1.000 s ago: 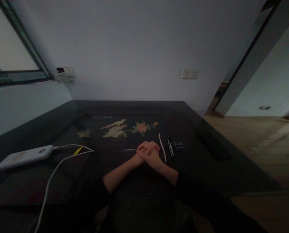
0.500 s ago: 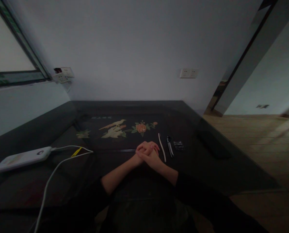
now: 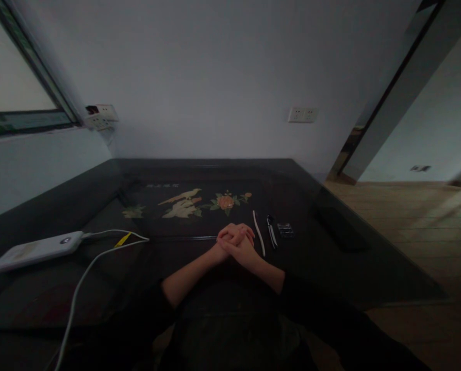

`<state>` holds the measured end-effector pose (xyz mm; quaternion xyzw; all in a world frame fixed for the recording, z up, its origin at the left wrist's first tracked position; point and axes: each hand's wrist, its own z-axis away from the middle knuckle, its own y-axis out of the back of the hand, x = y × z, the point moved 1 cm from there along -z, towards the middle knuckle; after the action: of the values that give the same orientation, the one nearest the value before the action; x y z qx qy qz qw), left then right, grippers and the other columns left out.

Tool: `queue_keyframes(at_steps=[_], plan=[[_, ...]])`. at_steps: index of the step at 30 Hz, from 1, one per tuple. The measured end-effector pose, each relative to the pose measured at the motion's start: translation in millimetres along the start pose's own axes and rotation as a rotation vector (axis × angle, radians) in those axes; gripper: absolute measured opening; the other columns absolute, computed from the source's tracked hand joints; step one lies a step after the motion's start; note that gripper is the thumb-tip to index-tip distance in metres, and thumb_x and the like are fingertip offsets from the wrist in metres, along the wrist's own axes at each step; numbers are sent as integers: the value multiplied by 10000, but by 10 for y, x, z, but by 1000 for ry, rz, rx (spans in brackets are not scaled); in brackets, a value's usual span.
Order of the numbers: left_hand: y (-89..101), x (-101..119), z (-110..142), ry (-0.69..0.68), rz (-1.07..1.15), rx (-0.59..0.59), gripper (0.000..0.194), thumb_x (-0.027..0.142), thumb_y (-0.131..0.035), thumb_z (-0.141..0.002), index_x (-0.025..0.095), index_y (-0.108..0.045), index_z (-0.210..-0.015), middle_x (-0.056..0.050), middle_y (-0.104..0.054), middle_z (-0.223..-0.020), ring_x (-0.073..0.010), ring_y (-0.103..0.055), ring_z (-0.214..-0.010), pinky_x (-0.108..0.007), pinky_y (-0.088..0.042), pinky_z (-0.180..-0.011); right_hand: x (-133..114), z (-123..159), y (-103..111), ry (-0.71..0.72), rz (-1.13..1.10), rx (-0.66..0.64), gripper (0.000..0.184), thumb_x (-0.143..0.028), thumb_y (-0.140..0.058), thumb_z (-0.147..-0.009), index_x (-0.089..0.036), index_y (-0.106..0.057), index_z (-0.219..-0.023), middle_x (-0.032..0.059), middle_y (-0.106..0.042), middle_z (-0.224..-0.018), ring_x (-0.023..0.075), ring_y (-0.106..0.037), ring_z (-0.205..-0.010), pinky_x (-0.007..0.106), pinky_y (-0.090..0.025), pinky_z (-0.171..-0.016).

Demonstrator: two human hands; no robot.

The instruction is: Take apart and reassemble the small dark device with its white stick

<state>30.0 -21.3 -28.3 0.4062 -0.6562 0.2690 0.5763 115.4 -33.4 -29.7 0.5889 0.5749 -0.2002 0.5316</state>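
My left hand (image 3: 225, 247) and my right hand (image 3: 246, 252) are clasped on the dark glossy table (image 3: 184, 268), fingers interlaced around each other. No object shows between them. Just right of the knuckles lies a thin whitish strip (image 3: 259, 233), perhaps a piece of cable. Beside that is a slim hand tool (image 3: 272, 234) with black and pale handles; its exact kind is hard to make out in the dim light. Further right sits a small dark, shiny packet-like piece (image 3: 286, 230) whose contents I cannot tell. Both hands are apart from these things.
At the left lies a white power bank (image 3: 37, 251) with a white cable (image 3: 75, 299) and yellow tag (image 3: 122, 240). A dark flat object (image 3: 342, 229) is on the right. The table's inlay shows birds and flowers (image 3: 225, 202). Behind stands a wall with sockets (image 3: 302, 115).
The view has shifted very slightly. My hands stay clasped in the same place, and the things on the table have not moved.
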Motion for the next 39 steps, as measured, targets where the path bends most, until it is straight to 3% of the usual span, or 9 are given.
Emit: queue_keyframes(at_steps=[17,28,39], plan=[[-10,5,-3,14,32,5,435,564,-406,-853,159,-566,-867,-67,-577,-776,-210,-564,-749,-366,-464,-717,-68,5,13,28,-29,-6,73,-203,-548,-803,-185,-594,-857,44,-571,-892,223,-565,-907,406,-432,-855],[4,-31,-7,41,-43,6,429,545,-377,-854,158,-559,-891,-45,-566,-793,-193,-571,-769,-309,-462,-745,-61,3,10,41,-22,-9,61,-195,-559,-803,-184,-595,-851,42,-571,-878,217,-561,-897,387,-435,-839],[19,-88,-18,-27,-1,-13,412,532,-392,-866,165,-575,-897,-50,-577,-782,-199,-579,-752,-320,-459,-710,-70,7,19,35,-33,-16,72,-186,-567,-799,-181,-591,-866,43,-577,-886,210,-564,-901,380,-425,-843]])
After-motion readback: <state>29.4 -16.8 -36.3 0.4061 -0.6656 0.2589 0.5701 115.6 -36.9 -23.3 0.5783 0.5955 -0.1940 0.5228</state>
